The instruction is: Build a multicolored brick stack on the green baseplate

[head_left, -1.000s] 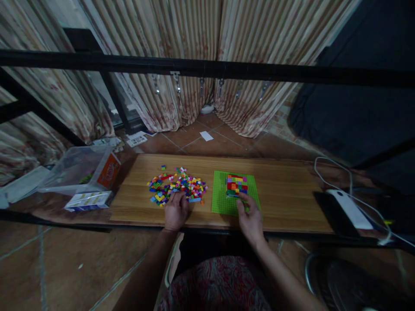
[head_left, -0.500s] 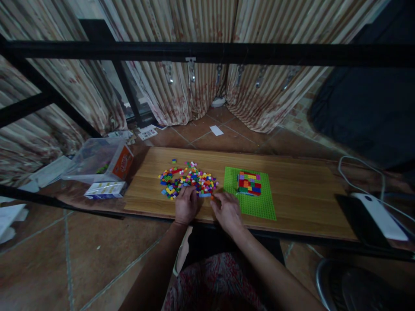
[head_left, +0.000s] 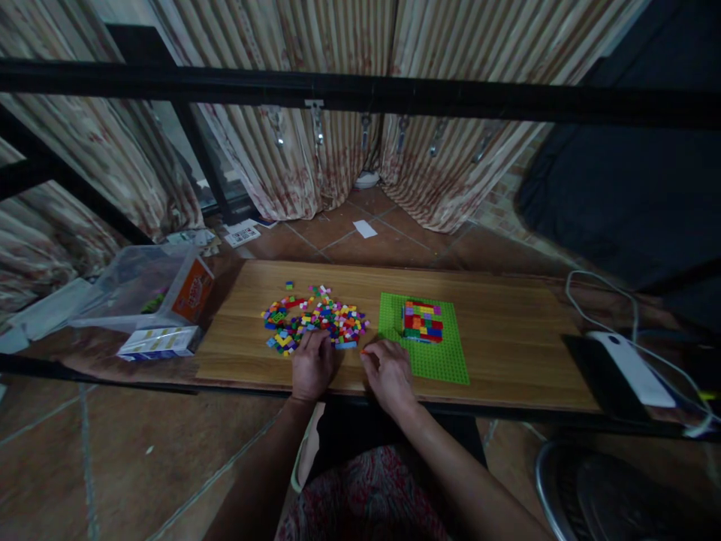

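A pile of small coloured toy bricks [head_left: 343,321] lies on the wooden board, left of centre. At its near edge is my left hand [head_left: 312,367], fingers curled down against the bricks; whatever lies under the fingertips is hidden. My right hand [head_left: 390,371] pinches a small orange brick [head_left: 364,351] between thumb and finger, just right of a light blue brick [head_left: 345,346]. Beside that hand lies a green studded baseplate [head_left: 444,366]. A low block of multicoloured bricks [head_left: 422,322] is built on it, mostly red, blue, yellow and pink on top.
The wooden board [head_left: 518,338] spans the low table. To the left stand a clear plastic box [head_left: 135,282] with an orange label and a small carton [head_left: 161,342]. On the right are a white device [head_left: 631,368] and its cable [head_left: 634,300]. A black rail [head_left: 338,90] crosses beyond.
The whole view has shifted, so the table appears farther left. My right hand, still pinching the orange brick, is slightly farther from the pile. My left hand stays at the pile's near edge.
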`<state>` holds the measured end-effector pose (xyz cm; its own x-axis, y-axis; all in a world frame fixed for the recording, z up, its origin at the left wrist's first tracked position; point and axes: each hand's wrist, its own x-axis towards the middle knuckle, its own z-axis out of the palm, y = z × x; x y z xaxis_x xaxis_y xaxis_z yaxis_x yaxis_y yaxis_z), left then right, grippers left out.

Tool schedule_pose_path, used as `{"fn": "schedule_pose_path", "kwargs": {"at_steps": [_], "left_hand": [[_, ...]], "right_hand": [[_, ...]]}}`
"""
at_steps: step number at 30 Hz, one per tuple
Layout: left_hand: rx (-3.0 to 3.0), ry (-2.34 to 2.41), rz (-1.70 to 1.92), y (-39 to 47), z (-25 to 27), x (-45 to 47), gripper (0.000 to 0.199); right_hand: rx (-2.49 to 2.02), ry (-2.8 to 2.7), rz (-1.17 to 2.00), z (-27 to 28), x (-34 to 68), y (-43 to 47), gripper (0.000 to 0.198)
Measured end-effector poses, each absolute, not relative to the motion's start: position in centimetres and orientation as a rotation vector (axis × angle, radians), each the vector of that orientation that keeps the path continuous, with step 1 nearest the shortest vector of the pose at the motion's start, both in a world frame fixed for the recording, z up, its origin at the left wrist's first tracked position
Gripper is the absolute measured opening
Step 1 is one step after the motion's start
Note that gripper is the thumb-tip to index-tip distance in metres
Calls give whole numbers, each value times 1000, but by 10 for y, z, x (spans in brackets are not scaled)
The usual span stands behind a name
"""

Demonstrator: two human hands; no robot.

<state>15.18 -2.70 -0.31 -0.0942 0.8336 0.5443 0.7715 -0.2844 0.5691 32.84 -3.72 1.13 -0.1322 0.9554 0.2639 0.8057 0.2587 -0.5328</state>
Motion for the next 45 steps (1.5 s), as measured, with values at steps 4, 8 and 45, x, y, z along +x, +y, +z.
{"fn": "schedule_pose_path", "kwargs": {"at_steps": [4,8,45], "left_hand": [[2064,1838,1327,-27,-2,152,14],[2085,1829,1326,-26,-1,151,14],[2168,1837,1365,-23,1,150,8]], "right_hand": [[-1581,-1918,390,13,336,-40,16],[-1593,-1849,414,17,350,-42,19],[-2141,-1161,378,34,438,2,28]]}}
